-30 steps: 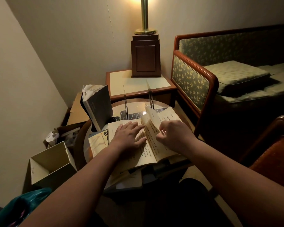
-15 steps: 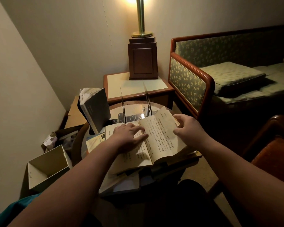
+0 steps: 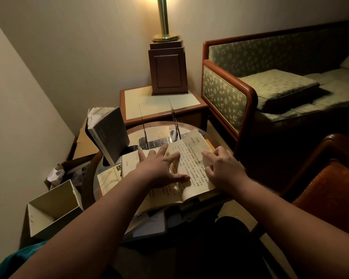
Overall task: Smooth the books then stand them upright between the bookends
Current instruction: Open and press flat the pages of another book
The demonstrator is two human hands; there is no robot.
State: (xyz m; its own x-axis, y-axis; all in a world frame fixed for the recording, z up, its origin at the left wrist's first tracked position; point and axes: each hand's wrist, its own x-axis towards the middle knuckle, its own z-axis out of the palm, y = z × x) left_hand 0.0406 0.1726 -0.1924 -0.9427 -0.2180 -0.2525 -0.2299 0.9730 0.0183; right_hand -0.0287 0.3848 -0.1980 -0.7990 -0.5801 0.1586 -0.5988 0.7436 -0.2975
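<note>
Gutter of the open book (image 3: 189, 158) runs from my chest away toward the back of the round table (image 3: 155, 130), and that line is what the next move turns on. It points almost straight at the gap between the bookends (image 3: 143, 125), which stand as two thin upright plates just beyond the book's far edge.

My left hand (image 3: 159, 170) lies flat and spread across the left page and the fold, fingers straight, pressing down and gripping nothing. Its fingertips nearly reach the far edge, so it is the hand closer to the gap. My right hand (image 3: 226, 172) rests on the right page with its fingers loosely bent and the tips on the paper. I see no page pinched in it.

The book lies open, face up, on other books (image 3: 109, 178) piled on the table, so it is not yet closed or standing. I judge that once the pages lie smooth I should fold the right half over to the left, then tip the book up and slide it forward along its own long axis.

A dark book (image 3: 111, 135) stands tilted left of the bookends, outside the gap, and may need moving in too.
</note>
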